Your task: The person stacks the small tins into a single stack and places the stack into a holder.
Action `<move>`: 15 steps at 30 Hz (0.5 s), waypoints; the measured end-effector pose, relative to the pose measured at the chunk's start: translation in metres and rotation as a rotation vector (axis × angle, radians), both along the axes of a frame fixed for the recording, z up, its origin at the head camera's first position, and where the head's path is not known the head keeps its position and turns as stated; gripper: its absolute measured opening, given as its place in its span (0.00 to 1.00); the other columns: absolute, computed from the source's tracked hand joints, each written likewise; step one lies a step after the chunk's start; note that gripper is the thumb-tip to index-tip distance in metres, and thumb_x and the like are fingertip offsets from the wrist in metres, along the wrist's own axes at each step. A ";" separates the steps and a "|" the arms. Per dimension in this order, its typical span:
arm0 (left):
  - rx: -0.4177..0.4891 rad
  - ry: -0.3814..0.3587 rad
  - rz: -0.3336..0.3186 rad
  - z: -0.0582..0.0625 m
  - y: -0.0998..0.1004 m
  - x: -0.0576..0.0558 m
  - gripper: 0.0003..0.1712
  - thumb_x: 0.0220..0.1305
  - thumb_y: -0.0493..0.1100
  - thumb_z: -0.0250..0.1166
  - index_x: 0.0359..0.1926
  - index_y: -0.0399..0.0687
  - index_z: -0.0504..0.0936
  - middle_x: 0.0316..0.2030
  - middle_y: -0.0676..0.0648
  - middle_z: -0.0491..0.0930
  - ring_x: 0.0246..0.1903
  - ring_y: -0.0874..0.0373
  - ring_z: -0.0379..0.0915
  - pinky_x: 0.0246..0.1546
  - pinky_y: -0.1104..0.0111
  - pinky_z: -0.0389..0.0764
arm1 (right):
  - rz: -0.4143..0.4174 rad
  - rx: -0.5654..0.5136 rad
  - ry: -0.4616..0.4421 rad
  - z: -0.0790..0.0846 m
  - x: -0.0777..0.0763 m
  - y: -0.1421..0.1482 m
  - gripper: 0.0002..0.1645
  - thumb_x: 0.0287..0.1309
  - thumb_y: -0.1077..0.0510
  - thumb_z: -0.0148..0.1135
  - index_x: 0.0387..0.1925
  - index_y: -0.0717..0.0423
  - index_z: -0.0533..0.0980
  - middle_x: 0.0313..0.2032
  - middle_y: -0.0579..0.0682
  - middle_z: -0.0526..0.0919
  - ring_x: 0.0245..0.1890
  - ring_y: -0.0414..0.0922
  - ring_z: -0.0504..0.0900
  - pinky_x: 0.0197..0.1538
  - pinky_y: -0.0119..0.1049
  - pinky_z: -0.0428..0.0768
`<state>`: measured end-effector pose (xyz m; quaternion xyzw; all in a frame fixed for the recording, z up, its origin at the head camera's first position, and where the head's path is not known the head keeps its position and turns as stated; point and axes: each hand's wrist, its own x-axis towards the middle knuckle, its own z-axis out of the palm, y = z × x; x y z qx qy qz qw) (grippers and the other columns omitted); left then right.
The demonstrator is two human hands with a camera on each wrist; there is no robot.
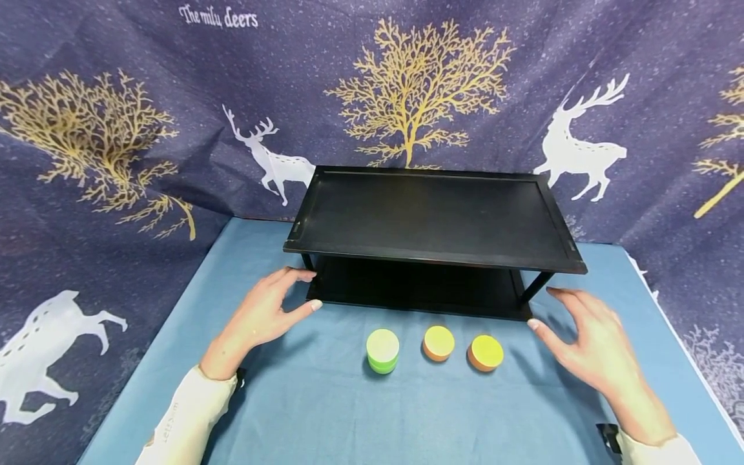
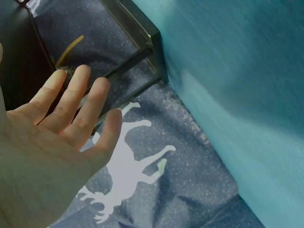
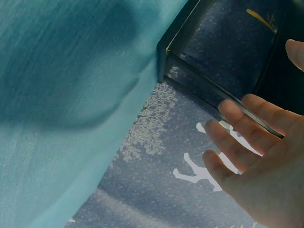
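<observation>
Black shelf (image 1: 433, 216) already standing, centre frame — left hand (image 1: 264, 316) and right hand (image 1: 594, 343) just beside its ends, fingers (image 2: 89, 111) loosely spread, gripping nothing — with the green tub (image 1: 382, 351) and two orange tubs (image 1: 438, 343) waiting lower centre, none shelved.

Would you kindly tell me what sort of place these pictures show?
Probably a staged tabletop work area indoors, though the wider room is out of view. A deer-and-tree printed cloth forms the backdrop, a blue surface lies before it, and a black shelf stands on that.
</observation>
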<state>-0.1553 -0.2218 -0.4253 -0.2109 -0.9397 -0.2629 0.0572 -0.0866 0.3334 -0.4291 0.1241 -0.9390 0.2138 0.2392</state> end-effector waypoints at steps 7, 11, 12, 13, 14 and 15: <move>0.009 0.016 -0.049 0.002 0.008 -0.001 0.37 0.68 0.71 0.68 0.67 0.55 0.80 0.61 0.53 0.82 0.60 0.47 0.78 0.62 0.48 0.77 | 0.029 -0.004 0.025 0.000 -0.003 -0.002 0.39 0.46 0.52 0.83 0.60 0.60 0.81 0.54 0.60 0.84 0.56 0.62 0.79 0.55 0.65 0.70; 0.015 0.023 -0.080 0.005 0.013 0.000 0.35 0.68 0.70 0.69 0.67 0.57 0.80 0.61 0.54 0.81 0.60 0.50 0.79 0.62 0.50 0.78 | 0.026 -0.002 0.015 0.000 -0.002 -0.006 0.38 0.46 0.52 0.83 0.59 0.60 0.80 0.53 0.59 0.84 0.56 0.61 0.79 0.55 0.64 0.70; 0.015 0.022 -0.087 0.005 0.014 0.000 0.35 0.68 0.69 0.69 0.67 0.58 0.80 0.62 0.55 0.81 0.60 0.50 0.79 0.62 0.50 0.78 | 0.026 -0.001 0.010 0.001 -0.002 -0.007 0.38 0.46 0.52 0.83 0.59 0.60 0.81 0.53 0.59 0.84 0.55 0.61 0.79 0.55 0.64 0.70; 0.017 0.017 -0.094 0.006 0.016 0.000 0.35 0.68 0.69 0.69 0.67 0.57 0.80 0.62 0.55 0.81 0.60 0.50 0.79 0.62 0.50 0.78 | 0.024 -0.001 0.005 0.001 -0.001 -0.008 0.38 0.46 0.52 0.84 0.59 0.60 0.81 0.52 0.59 0.84 0.55 0.61 0.79 0.55 0.64 0.70; 0.017 0.010 -0.098 0.007 0.017 0.001 0.35 0.68 0.70 0.69 0.67 0.57 0.79 0.62 0.55 0.81 0.60 0.49 0.79 0.62 0.50 0.78 | 0.021 0.000 -0.001 0.001 0.000 -0.009 0.38 0.46 0.52 0.84 0.59 0.60 0.81 0.52 0.59 0.84 0.54 0.61 0.79 0.55 0.64 0.70; 0.018 0.002 -0.103 0.007 0.019 0.002 0.35 0.68 0.70 0.69 0.67 0.58 0.79 0.62 0.56 0.81 0.60 0.49 0.79 0.62 0.50 0.78 | 0.020 0.001 -0.004 0.001 0.000 -0.010 0.38 0.46 0.51 0.84 0.59 0.60 0.81 0.52 0.59 0.84 0.54 0.61 0.79 0.55 0.64 0.70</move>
